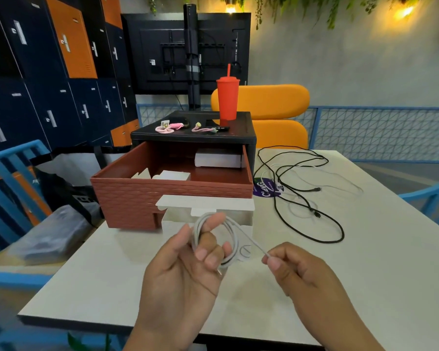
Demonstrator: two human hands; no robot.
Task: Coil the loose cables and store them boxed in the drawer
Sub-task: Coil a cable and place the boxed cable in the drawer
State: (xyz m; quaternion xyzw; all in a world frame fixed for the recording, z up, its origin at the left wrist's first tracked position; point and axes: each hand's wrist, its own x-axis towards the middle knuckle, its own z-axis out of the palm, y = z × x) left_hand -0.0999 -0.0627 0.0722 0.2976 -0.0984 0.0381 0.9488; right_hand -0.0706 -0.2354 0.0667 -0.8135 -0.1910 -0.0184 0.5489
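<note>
White plastic cable (197, 230): looped round the curled fingers of my left hand (183, 269), so I hold the coil's shape.
Right hand (297, 272): I pinch the tail taut for wrapping.

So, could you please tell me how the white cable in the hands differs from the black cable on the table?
The white cable is looped around the fingers of the left hand, its tail pinched by the right hand; the black cable sprawls loose on the table, untouched. Neither is boxed yet.

Warm lamps (403, 11) glow overhead, the table (365, 249) is evenly lit, edges bend and blur slightly.
</note>
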